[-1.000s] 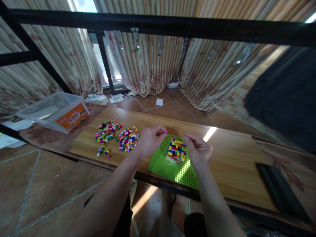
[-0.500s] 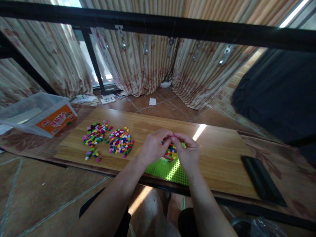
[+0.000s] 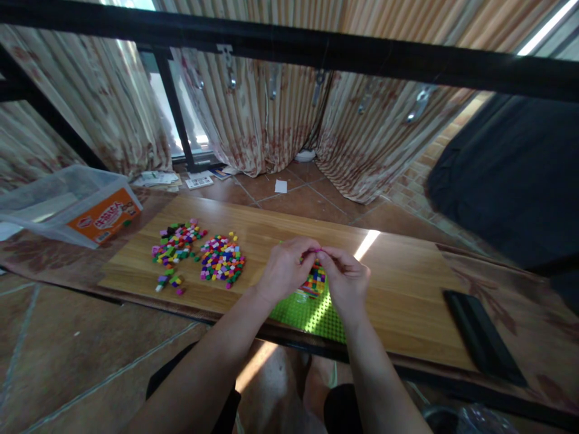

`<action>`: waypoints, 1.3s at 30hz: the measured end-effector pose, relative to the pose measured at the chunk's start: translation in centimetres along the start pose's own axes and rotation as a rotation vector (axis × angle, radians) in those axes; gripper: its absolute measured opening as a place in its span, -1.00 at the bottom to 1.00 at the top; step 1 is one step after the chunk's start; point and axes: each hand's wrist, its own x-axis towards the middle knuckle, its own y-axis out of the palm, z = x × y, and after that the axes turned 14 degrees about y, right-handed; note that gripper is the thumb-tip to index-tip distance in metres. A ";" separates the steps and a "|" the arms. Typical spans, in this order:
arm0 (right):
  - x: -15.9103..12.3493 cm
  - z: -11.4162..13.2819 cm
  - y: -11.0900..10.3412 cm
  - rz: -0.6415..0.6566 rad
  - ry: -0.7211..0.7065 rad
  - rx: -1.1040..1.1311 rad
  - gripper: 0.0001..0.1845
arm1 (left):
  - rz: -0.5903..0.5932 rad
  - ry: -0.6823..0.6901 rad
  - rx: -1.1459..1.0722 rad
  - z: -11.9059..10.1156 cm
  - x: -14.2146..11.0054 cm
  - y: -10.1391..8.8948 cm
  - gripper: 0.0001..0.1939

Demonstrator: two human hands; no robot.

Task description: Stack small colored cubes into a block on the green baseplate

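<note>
Over the green board, the left hand and right hand, apart a second ago, are brought together, a pink block pinched by both hands' fingertips, the block stack at six o'clock being partly covered

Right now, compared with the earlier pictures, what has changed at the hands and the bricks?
The left hand moved right and the right hand moved left, closing the gap between them; they now meet at the pink brick, which the left hand already held. Whether the right hand grips it too is unclear. Part of the build is now hidden. The brick piles, box and green plate stayed put.
</note>
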 end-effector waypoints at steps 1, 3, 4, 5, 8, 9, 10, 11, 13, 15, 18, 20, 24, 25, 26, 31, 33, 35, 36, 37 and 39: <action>0.1 -0.1 0.0 0.002 0.002 0.003 -0.81 | 0.006 -0.003 -0.004 -0.1 0.0 0.0 -0.85; 0.4 -0.3 -0.2 -0.006 -0.011 -0.016 -0.79 | 0.008 -0.008 -0.017 -0.1 0.0 -0.1 -0.84; 0.5 -0.5 -0.3 -0.015 -0.022 -0.038 -0.79 | -0.003 -0.012 -0.019 0.0 0.1 -0.1 -0.84; 0.7 -0.6 -0.4 -0.029 -0.035 -0.069 -0.79 | -0.024 -0.022 -0.012 0.2 0.1 -0.3 -0.84; 1.1 -0.8 -0.8 -0.052 -0.070 -0.190 -0.81 | -0.117 -0.129 0.044 1.3 0.2 -0.8 -0.80; 1.2 -0.9 -0.9 -0.045 -0.080 -0.229 -0.82 | -0.137 -0.191 0.057 1.8 0.2 -0.9 -0.79; 1.3 -0.9 -1.0 -0.032 -0.093 -0.262 -0.83 | -0.140 -0.255 0.055 2.4 0.2 -1.0 -0.78; 1.3 -0.9 -1.0 -0.017 -0.109 -0.288 -0.83 | -0.128 -0.313 0.034 2.9 0.1 -1.0 -0.77; 1.2 -0.9 -1.0 0.010 -0.141 -0.328 -0.85 | -0.092 -0.380 -0.045 3.8 0.0 -0.8 -0.76; 1.2 -0.9 -0.8 0.028 -0.165 -0.353 -0.86 | -0.074 -0.383 -0.135 4.3 -0.2 -0.3 -0.76; 1.3 -0.9 -0.5 0.045 -0.178 -0.366 -0.87 | -0.087 -0.371 -0.224 4.5 -0.5 0.5 -0.75; 1.4 -1.1 -0.3 0.052 -0.174 -0.372 -0.87 | -0.096 -0.382 -0.257 4.4 -0.5 0.8 -0.75; 1.7 -1.4 -0.4 0.086 -0.135 -0.354 -0.86 | -0.111 -0.406 -0.281 3.9 -0.3 0.8 -0.74; 1.7 -1.4 -0.4 0.093 -0.123 -0.343 -0.86 | -0.107 -0.414 -0.280 3.7 -0.3 0.8 -0.74; 1.8 -1.5 -0.4 0.099 -0.111 -0.336 -0.86 | -0.102 -0.423 -0.277 3.6 -0.2 0.7 -0.74; 2.1 -1.8 -0.5 0.144 0.027 -0.266 -0.80 | -0.070 -0.435 -0.256 2.8 -0.1 0.6 -0.74; 2.2 -1.8 -0.4 0.153 0.074 -0.244 -0.78 | -0.069 -0.440 -0.248 2.6 -0.1 0.7 -0.74; 2.2 -1.6 -0.4 0.161 0.089 -0.246 -0.79 | -0.071 -0.442 -0.239 2.6 -0.1 0.8 -0.75; 2.2 -1.5 -0.4 0.168 0.094 -0.250 -0.79 | -0.071 -0.442 -0.236 2.6 0.0 0.8 -0.75; 2.2 -1.3 -0.4 0.176 0.101 -0.258 -0.80 | -0.070 -0.444 -0.233 2.6 0.0 0.8 -0.75; 2.2 -1.1 -0.4 0.186 0.110 -0.285 -0.81 | -0.075 -0.449 -0.229 2.6 0.0 0.8 -0.74</action>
